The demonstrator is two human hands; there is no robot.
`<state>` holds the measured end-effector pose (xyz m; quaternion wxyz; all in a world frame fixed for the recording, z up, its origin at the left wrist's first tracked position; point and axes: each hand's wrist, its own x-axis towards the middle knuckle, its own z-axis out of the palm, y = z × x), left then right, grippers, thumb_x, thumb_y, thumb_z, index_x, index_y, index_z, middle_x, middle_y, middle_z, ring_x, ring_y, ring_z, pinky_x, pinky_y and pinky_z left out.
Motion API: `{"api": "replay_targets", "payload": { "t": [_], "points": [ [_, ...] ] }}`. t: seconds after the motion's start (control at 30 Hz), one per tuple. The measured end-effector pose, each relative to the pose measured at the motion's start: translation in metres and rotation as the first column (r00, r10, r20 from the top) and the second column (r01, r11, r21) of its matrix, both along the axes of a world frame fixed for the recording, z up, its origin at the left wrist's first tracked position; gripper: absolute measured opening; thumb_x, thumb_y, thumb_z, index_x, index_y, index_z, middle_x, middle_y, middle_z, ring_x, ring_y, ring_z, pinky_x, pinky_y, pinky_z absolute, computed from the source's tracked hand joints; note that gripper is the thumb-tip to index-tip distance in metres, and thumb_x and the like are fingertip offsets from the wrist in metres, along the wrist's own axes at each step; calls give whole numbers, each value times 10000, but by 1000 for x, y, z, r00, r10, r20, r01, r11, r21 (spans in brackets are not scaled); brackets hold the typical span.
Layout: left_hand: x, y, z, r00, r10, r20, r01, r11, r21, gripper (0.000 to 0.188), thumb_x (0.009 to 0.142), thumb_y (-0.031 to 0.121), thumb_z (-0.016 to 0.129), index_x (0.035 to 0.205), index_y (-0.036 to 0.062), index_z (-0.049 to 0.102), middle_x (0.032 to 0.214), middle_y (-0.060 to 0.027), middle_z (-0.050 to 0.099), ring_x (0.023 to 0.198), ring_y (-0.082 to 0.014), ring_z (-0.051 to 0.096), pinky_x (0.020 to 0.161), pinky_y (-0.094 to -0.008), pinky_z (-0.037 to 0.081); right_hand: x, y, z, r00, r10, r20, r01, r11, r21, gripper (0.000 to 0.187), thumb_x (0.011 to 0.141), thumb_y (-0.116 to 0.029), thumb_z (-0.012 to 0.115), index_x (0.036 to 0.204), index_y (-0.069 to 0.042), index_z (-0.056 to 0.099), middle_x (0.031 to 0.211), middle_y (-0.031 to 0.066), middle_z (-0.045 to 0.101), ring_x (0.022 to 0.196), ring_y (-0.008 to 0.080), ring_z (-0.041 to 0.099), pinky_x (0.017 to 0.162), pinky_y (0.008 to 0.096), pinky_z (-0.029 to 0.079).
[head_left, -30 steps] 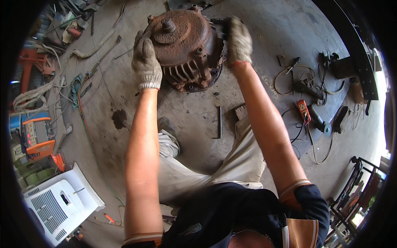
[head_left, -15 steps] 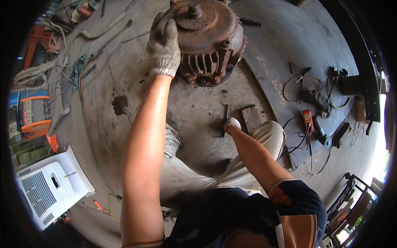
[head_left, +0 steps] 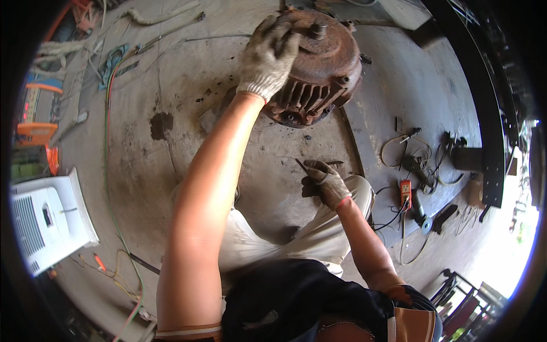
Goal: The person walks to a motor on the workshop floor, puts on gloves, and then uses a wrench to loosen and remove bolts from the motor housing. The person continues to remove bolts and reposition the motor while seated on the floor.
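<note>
A rusty electric motor (head_left: 333,51) with cooling fins and a short shaft stub on its top stands on the concrete floor ahead of me. My left hand (head_left: 269,60), in a worn grey-white work glove, grips the upper left edge of its housing beside the shaft, fingers bent. Nearer to me, by my right knee, my right hand (head_left: 327,182), also gloved, is closed around a thin dark metal rod (head_left: 301,165). One end of the rod sticks out past the fingers; the rest is hidden by the glove.
A steel plate (head_left: 421,91) lies on the right, bearing corded power tools, an orange socket block (head_left: 405,191) and an angle grinder (head_left: 421,214). Hoses (head_left: 108,114) run along the left. An orange welding machine (head_left: 37,114) and a white appliance casing (head_left: 51,216) stand there.
My right hand has risen from low by the floor, lifting the rod, which now slants. My left hand stays on the motor. The whole view has shifted, so the motor sits farther right.
</note>
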<state>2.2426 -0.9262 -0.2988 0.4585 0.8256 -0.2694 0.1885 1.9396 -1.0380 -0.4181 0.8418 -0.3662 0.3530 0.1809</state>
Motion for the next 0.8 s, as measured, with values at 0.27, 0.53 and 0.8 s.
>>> {"api": "replay_targets", "payload": {
  "t": [0.27,0.53,0.8],
  "points": [
    [5,23,29,988,-152,-23,147,894,423,923,811,712,713,1511,155,484,1581,-214,402,1458,-369,420,1157,-436,445,28,4,85,860,316,401,-113,884,-454,244,1049,-116,575,1258,10,582,1082,145,730,1024,219,719,924,342,575],
    [-8,22,40,988,-75,-132,143,754,641,1052,797,621,781,1606,148,304,1674,-197,218,1494,-395,348,1196,-440,403,74,14,96,876,345,338,203,372,-906,256,1042,-177,591,1140,27,711,945,112,745,842,179,708,777,326,558],
    [-1,21,29,987,-102,-121,155,779,608,1021,829,568,765,1624,181,254,1700,-174,145,1514,-374,317,1194,-449,402,102,14,82,879,409,246,288,-45,-957,253,1008,-215,584,1142,-54,725,1094,159,731,990,347,707,849,400,557]
  ]
}}
